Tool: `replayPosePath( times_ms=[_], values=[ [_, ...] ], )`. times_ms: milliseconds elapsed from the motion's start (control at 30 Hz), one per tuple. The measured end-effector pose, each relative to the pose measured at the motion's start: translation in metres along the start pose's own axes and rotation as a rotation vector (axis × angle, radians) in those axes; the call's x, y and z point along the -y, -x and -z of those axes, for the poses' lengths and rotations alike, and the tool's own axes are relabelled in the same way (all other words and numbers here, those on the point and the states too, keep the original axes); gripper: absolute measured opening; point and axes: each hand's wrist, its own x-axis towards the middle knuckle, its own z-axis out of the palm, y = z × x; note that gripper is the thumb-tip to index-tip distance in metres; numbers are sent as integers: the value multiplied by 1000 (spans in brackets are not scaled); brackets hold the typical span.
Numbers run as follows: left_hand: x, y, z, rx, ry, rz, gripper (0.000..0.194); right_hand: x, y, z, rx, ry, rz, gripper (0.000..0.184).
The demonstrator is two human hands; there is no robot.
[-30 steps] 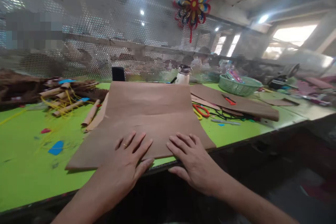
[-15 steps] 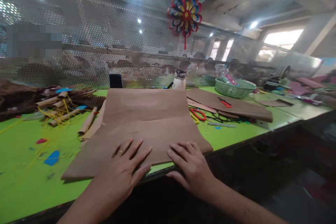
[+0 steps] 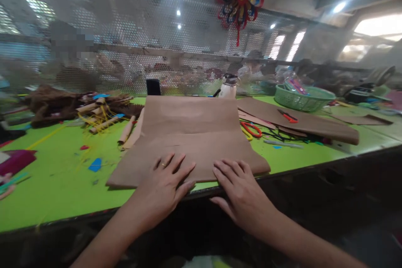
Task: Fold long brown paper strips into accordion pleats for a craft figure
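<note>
A large sheet of brown paper [image 3: 188, 130], creased across its middle, lies on the green table [image 3: 63, 180] with its near edge close to the table's front. My left hand [image 3: 168, 180] rests flat on the paper's near part, fingers spread, a ring on one finger. To its right, my right hand [image 3: 237, 184] lies on the paper too, fingers stretched forward and the thumb apart, over the table edge. Neither hand grips anything. The paper under both palms is hidden.
Rolled paper tubes [image 3: 127, 130] with yellow strings lie on the left. At the right are scissors with red handles [image 3: 251, 130], a red cutter [image 3: 289, 117] on more brown paper [image 3: 326, 127], and a green basket [image 3: 304, 99]. A phone [image 3: 153, 87] and a bottle [image 3: 228, 87] stand behind.
The camera view has swung left, so the scene sits further right and slightly higher. Both hands stay flat on the brown paper, with little visible movement over it.
</note>
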Motion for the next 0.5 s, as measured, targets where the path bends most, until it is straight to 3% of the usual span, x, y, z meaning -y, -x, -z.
replayPosePath(
  times_ms=[167, 500],
  values=[
    [-8, 2, 11, 55, 29, 8, 44, 20, -5, -5, 57, -35, 64, 56],
    [-16, 5, 16, 58, 35, 78, 48, 32, 3, -20, -47, 37, 33, 48]
  ],
)
